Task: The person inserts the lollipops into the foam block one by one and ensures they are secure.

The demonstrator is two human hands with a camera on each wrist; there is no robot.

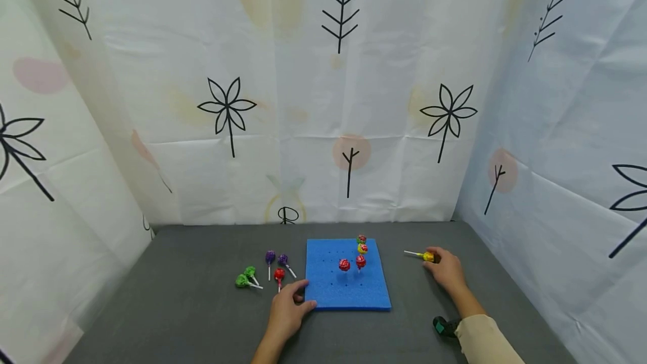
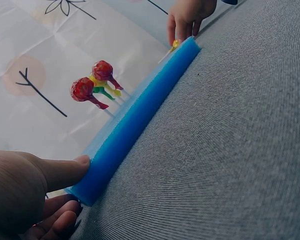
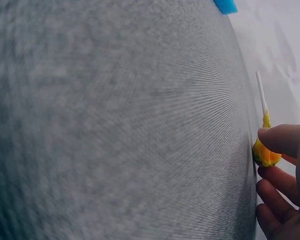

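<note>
A blue foam board (image 1: 328,296) with rows of small holes lies on the table; upright in it stand two red lollipops (image 1: 344,264), a yellow one (image 1: 362,248) and a red-and-green one (image 1: 361,239). My left hand (image 1: 287,310) holds the board's near left corner, thumb at the front edge and fingers along the left side. Off to the right, my right hand (image 1: 447,269) pinches a yellow lollipop (image 3: 266,154) by its wrapped head, between thumb and fingers. Its white stick (image 3: 261,90) points left toward the board, low over the table.
Left of the board lie two green lollipops (image 1: 242,280), two purple ones (image 1: 270,257) and a red one (image 1: 279,274) just beyond my left hand. A dark strap-like device (image 1: 445,327) is by my right wrist. Patterned cloth (image 1: 303,100) walls the grey table (image 1: 202,308).
</note>
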